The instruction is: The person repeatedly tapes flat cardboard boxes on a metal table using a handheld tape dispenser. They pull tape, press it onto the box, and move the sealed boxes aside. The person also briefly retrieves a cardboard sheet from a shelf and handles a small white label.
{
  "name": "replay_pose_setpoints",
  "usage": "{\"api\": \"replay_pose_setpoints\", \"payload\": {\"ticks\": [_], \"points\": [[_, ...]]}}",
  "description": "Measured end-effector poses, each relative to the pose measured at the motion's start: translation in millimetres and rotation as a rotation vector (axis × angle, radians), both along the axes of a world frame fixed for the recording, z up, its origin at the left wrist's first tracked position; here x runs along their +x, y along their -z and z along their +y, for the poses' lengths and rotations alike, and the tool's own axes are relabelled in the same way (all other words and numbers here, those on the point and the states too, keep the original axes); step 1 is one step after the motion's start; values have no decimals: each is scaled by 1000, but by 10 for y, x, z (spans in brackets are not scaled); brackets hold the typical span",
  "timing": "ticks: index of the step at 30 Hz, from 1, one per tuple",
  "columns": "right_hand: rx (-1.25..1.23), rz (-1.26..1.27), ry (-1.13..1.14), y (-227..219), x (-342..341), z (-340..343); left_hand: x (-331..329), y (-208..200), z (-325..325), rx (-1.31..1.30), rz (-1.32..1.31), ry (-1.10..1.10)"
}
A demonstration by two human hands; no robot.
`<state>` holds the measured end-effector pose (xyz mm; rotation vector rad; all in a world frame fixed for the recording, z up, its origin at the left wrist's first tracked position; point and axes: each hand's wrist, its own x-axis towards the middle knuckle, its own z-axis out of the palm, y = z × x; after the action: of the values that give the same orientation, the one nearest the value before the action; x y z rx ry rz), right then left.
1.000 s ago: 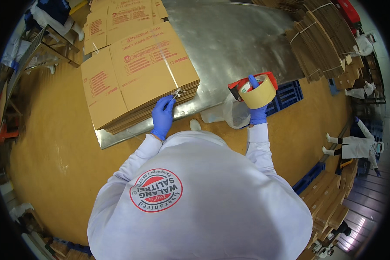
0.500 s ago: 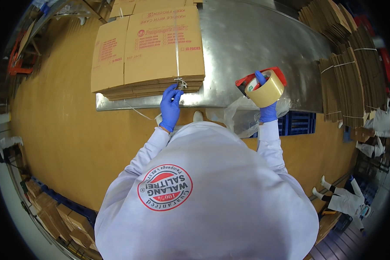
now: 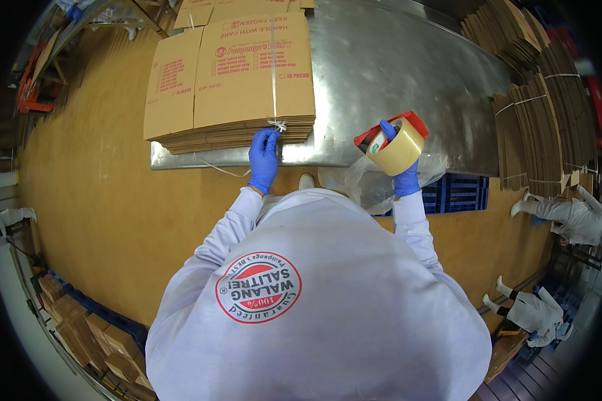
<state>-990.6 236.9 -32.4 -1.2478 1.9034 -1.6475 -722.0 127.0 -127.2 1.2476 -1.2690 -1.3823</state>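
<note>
A bundle of flattened cardboard boxes [image 3: 254, 80] lies on the steel table, with a white string [image 3: 273, 80] running across its top to a knot at the near edge. My blue-gloved left hand [image 3: 263, 160] is closed at that knot, fingertips pinching the string. Over the table's near edge, my right hand [image 3: 406, 182], also gloved, grips a red tape dispenser [image 3: 415, 123] loaded with a wide roll of yellowish clear tape [image 3: 398, 152]. A thumb or finger shows through the roll's core; the dispenser's handle is hidden behind the roll.
The steel table [image 3: 381, 60] extends away from me. Crumpled clear plastic [image 3: 358, 184] hangs at its near edge beside a blue pallet [image 3: 455, 194]. Tied cardboard stacks [image 3: 525, 127] stand at the right. Co-workers in white [image 3: 535, 311] are further off, right and left.
My right hand has shifted slightly left and nearer with the tape dispenser. My left fingers have closed in at the knot. A co-worker at the far right has come further into view.
</note>
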Motion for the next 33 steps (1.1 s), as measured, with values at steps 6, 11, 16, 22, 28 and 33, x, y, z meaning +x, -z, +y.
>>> {"api": "replay_pose_setpoints", "payload": {"ticks": [6,11,16,22,28,33], "points": [[130,596,45,39,54,100,30,10,-60,8,154,-106],[108,915,4,-86,204,-50,85,-54,-48,-140,-77,23],[44,152,-122,-96,539,-546,205,-79,-134,-273,-155,165],[-181,-801,-294,-131,1203,-1462,324,-165,-241,-192,-69,297],[203,-46,-347,-335,1178,-1426,484,-304,-341,-165,-83,349],[173,90,-253,-582,1524,-1554,529,-330,-375,-142,-140,404]]}}
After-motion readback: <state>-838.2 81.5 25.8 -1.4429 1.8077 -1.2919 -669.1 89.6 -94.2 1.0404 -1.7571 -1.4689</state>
